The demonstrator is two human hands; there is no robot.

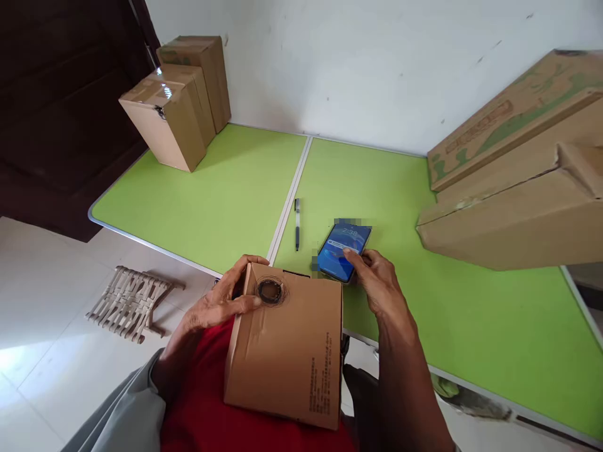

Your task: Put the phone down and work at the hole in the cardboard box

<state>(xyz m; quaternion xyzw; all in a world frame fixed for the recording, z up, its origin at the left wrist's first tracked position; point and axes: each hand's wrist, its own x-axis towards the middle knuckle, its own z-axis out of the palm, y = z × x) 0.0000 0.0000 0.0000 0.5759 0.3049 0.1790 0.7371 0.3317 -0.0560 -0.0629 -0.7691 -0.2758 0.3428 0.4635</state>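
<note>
A brown cardboard box [287,351] rests on my lap against the front edge of the green table [211,201]. My left hand [221,301] holds its upper left corner, thumb beside a dark round mark [270,292] on the top. My right hand [377,282] reaches over the table edge, its fingers on a smartphone [343,251] with a lit blue screen that lies flat on the table. A black pen [297,224] lies just left of the phone, beside the table's centre seam.
Two taped cardboard boxes [176,100] stand at the table's far left corner against the white wall. Large flat cardboard cartons [513,182] cover the right side. A small woven stool [129,301] sits on the tiled floor to the left.
</note>
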